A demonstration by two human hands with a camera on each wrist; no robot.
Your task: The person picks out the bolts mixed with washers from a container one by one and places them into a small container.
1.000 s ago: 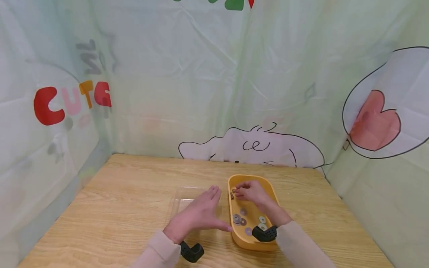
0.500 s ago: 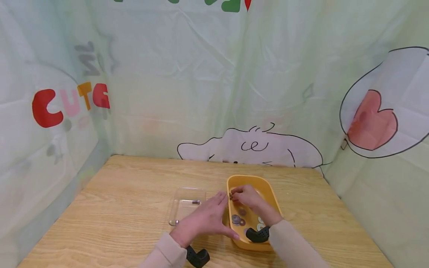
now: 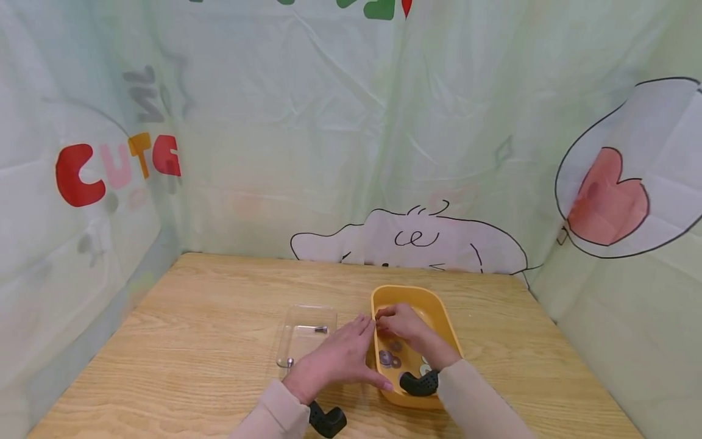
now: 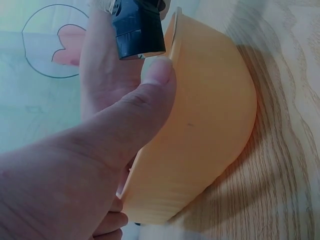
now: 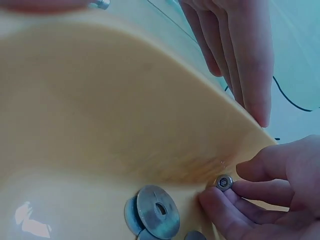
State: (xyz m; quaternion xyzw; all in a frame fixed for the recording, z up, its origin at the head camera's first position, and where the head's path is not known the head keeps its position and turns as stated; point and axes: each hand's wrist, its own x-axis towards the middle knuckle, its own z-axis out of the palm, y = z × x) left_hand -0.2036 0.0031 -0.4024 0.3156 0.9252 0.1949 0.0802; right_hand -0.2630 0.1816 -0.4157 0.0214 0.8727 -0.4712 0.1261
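Note:
My right hand [image 3: 408, 326] reaches into a yellow plastic tub [image 3: 439, 308], beside its left wall. In the right wrist view its fingertips pinch a small socket-head screw [image 5: 223, 182] low against the wall. Metal washers [image 5: 159, 212] lie on the tub floor near those fingers. Outside the tub, my left hand [image 3: 337, 356] touches the left rim with straight fingers. Its thumb [image 4: 159, 72] rests on the rim in the left wrist view. A clear plastic tray [image 3: 303, 317], partly covered by the left hand and forearm, holds a screw [image 3: 320, 329] and another screw [image 3: 289, 362].
A wooden table [image 3: 219, 341] carries the tub and tray. Printed fabric [image 3: 247, 152] hangs behind the table and at both sides. Each wrist wears a black camera mount [image 3: 328, 421].
My left hand has moved right onto the tub rim, uncovering more of the tray and its screws. The right hand has lowered slightly leftward to the screw at the wall.

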